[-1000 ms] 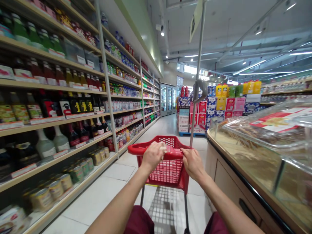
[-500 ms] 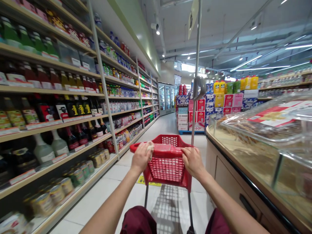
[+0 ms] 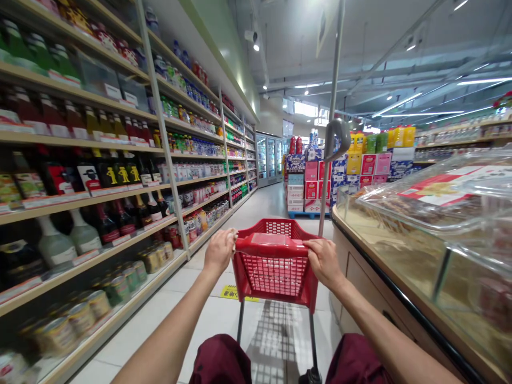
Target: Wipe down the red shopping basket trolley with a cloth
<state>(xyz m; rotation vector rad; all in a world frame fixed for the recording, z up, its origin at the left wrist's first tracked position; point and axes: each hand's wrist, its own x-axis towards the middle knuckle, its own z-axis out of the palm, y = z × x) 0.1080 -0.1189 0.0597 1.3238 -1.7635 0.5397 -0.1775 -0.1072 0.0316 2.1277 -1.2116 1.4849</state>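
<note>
A red plastic shopping cart (image 3: 276, 274) with a mesh basket stands right in front of me, its handle (image 3: 274, 246) running crosswise. My left hand (image 3: 218, 253) is closed at the handle's left end, with a pale crumpled cloth (image 3: 234, 239) showing between its fingers and the red plastic. The fingers of my right hand (image 3: 325, 261) curl over the handle's right end. A tall metal pole (image 3: 334, 69) rises at the cart's right side and carries a grey hook-shaped piece (image 3: 335, 140). Little of the basket's inside can be seen.
Shelves (image 3: 176, 224) of bottles and cans line the left side. A glass-edged counter (image 3: 400, 256) with packaged food runs close along the right. Stacked drink boxes (image 3: 316, 186) stand ahead on a blue pallet, and glass-door fridges (image 3: 269, 154) are farther back. A yellow floor sign (image 3: 230, 292) lies below the cart.
My left hand and the cloth have slid left along the handle to its end. My right hand keeps its hold. The view has shifted slightly.
</note>
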